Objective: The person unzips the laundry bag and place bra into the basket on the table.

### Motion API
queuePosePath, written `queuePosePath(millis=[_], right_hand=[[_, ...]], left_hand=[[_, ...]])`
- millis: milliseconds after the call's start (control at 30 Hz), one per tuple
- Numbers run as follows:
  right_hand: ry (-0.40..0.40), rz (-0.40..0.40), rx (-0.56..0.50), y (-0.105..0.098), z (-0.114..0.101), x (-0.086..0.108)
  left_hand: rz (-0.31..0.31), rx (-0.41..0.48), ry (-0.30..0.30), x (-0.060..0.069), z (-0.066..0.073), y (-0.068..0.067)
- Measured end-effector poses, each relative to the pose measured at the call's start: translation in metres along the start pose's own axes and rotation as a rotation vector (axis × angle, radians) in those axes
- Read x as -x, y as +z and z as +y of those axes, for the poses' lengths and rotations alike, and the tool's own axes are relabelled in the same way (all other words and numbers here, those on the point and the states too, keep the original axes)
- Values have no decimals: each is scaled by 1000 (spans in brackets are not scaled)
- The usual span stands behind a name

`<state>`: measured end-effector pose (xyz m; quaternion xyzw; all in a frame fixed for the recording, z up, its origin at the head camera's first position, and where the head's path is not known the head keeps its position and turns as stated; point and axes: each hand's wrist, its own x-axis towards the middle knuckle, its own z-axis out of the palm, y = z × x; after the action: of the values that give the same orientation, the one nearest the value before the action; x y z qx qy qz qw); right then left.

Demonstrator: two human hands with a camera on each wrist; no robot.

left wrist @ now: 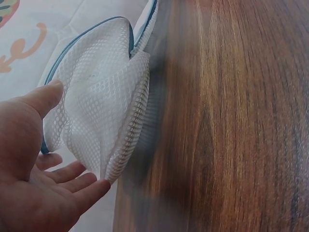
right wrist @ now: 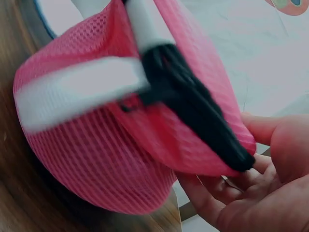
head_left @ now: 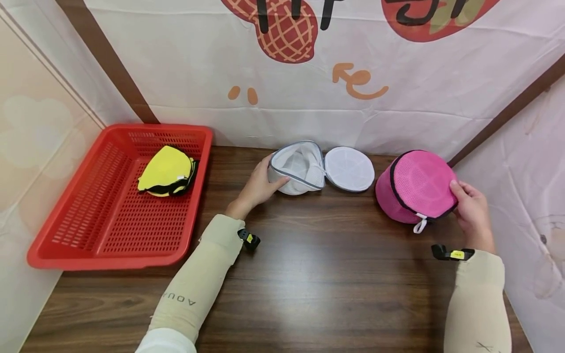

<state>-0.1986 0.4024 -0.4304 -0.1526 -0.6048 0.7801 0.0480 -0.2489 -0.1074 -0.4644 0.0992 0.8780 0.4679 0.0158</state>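
A white mesh laundry bag (head_left: 296, 185) with a grey-blue zip edge stands at the back of the table, its top unzipped. Its round lid (head_left: 349, 169) lies flat to the right, joined at the side. My left hand (head_left: 258, 186) holds the bag's left side, thumb at the rim and fingers along the mesh (left wrist: 104, 96). To the right sits a pink mesh laundry bag (head_left: 421, 179) with a black zip and white pull tabs (right wrist: 82, 87). My right hand (head_left: 474, 211) grips the right edge of its lid, thumb on top and fingers underneath.
A red perforated plastic basket (head_left: 200, 196) stands on the left, with a folded yellow and black item (head_left: 167, 169) inside. Printed cloth (head_left: 190, 73) closes off the back and both sides of the brown wooden table (head_left: 309, 284).
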Motion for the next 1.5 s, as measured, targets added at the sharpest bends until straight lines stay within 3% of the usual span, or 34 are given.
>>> queuePosePath(millis=[233,433,733,1167,1500], right_hand=[[31,-95,54,-12,-2,7],[75,-168,162,-20,-5,11],[114,-297,291,-20,-6,11],[89,-423,415,5,2,20],[47,-500,653,45,9,35]], left_hand=[[-6,0,-2,-1,-1,0],[-3,-3,-1,-1,-1,0],[-17,-4,-9,-1,1,-1],[-9,5,11,-2,1,0],[-10,2,11,-3,1,1]])
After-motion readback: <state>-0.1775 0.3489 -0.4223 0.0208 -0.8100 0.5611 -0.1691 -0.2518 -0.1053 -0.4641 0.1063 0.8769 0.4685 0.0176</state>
